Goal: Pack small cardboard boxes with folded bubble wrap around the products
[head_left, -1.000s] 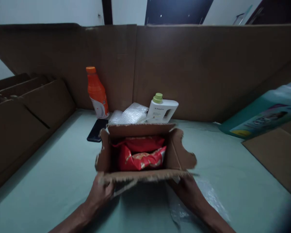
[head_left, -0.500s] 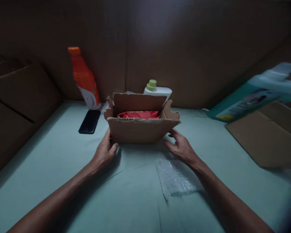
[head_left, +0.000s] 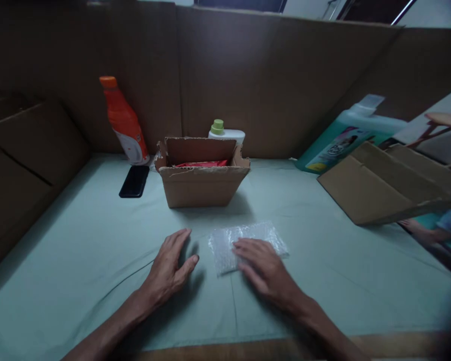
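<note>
My left hand [head_left: 170,268] hovers over the cloth, thumb apart from the fingers, with nothing in it. Over the flat piece of bubble wrap [head_left: 225,250] is my right hand [head_left: 261,265], its fingers stretched out; whether they touch the wrap I cannot tell. Beyond both hands a small cardboard box [head_left: 201,188] stands with its top open. Something red and shiny, like a packet [head_left: 205,164], shows inside it, mostly hidden by the front wall.
Along the back stand an orange bottle [head_left: 124,120], a white bottle with a green cap [head_left: 225,134] and a green jug [head_left: 338,143]. A black phone [head_left: 134,181] lies left of the box. Larger cardboard boxes flank the cloth, one at right [head_left: 372,185]. A person's arm [head_left: 424,229] shows far right.
Both hands have let go of the small box and come back towards me. My right hand is now over the bubble wrap. The view has tilted and shifted.
</note>
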Available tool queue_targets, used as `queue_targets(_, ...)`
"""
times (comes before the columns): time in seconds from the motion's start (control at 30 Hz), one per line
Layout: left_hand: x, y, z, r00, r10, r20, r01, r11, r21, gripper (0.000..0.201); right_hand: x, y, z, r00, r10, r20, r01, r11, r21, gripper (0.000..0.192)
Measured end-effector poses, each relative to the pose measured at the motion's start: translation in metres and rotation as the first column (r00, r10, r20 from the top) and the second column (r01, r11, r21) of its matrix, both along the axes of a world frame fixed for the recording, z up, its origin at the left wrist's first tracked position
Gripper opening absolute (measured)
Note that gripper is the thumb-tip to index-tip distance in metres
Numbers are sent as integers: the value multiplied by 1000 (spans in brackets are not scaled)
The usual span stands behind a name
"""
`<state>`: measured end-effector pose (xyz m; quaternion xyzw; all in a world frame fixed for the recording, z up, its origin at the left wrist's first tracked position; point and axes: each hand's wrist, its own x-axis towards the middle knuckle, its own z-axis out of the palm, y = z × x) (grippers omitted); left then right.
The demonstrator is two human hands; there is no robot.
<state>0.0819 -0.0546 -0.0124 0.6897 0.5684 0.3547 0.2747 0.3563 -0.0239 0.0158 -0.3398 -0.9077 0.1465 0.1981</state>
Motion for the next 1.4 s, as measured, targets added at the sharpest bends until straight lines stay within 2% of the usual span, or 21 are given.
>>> queue_targets(0.07, 7, 7, 4, 997, -59, -40, 58, 998, -18, 52, 27, 11, -7, 971, -238, -17, 239, 970, 56, 31)
queue_targets(0.13, 20, 18, 7, 989, -100, -113, 96, 995, -39, 53, 58, 24, -18, 870, -493, 13, 488, 865, 114, 36)
queue_targets(0.2, 38, 32, 8, 973, -117, -197, 105, 992, -71, 56, 79, 32, -28, 780, -623, 58, 606, 775, 177, 41)
queue_targets(0.23, 46, 38, 9, 967, -118, -227, 101, 991, -88, 56, 83, 35, -32, 766, -638, 71, 616, 762, 202, 41)
queue_targets(0.33, 59, 47, 12, 961, -114, -252, 85, 989, -122, 56, 69, 40, -34, 827, -558, 64, 532, 815, 230, 33)
queue_targets(0.4, 52, 36, 15, 962, -107, -252, 75, 988, -132, 56, 44, 47, -29, 879, -475, 42, 454, 860, 232, 29)
queue_targets(0.5, 20, -4, 19, 972, -41, -231, 9, 990, -138, 48, -4, 64, -21, 945, -328, -1, 320, 921, 222, 28)
queue_targets(0.6, -17, -53, 17, 976, 92, -197, -122, 982, -146, 39, -46, 81, -17, 979, -201, -38, 204, 957, 205, 29)
queue_targets(0.7, -44, -91, 11, 965, 144, -218, -184, 968, -173, 39, -62, 84, -17, 983, -161, -90, 175, 966, 188, 30)
queue_targets(0.77, -54, -106, 10, 965, 150, -215, -179, 976, -121, 37, -58, 78, -16, 979, -154, -135, 175, 971, 163, 26)
queue_targets(0.87, -63, -112, 13, 963, 79, -257, -65, 996, 62, 42, -46, 53, -10, 984, -84, -157, 101, 989, 106, 25)
queue_targets(0.97, -63, -103, 14, 921, -113, -372, 161, 982, 102, 68, -47, 11, -2, 994, 80, -74, -79, 997, 22, 31)
queue_targets(1.03, -61, -93, 10, 885, -212, -414, 266, 961, 77, 74, -57, -19, -1, 978, 210, 9, -209, 976, -56, 49)
queue_targets(1.1, -59, -83, 3, 872, -235, -429, 298, 951, 85, 64, -71, -43, -6, 960, 276, 52, -271, 958, -91, 69)
queue_targets(1.13, -57, -79, 0, 876, -224, -427, 296, 949, 108, 56, -78, -51, -10, 962, 268, 46, -264, 961, -81, 70)
queue_targets(1.23, -53, -72, -3, 919, -162, -360, 246, 948, 201, 32, -92, -59, -22, 987, 136, -83, -141, 988, -58, 41)
queue_targets(1.3, -49, -71, 1, 958, -125, -259, 186, 956, 226, 25, -93, -55, -25, 981, 6, -195, -41, 984, -172, 31)
queue_targets(1.37, -43, -70, 8, 983, -80, -167, 112, 975, 190, 23, -87, -51, -24, 962, -123, -244, 38, 944, -328, 27)
queue_targets(1.4, -39, -68, 11, 988, -56, -146, 78, 985, 152, 23, -83, -50, -23, 953, -176, -246, 77, 928, -364, 28)
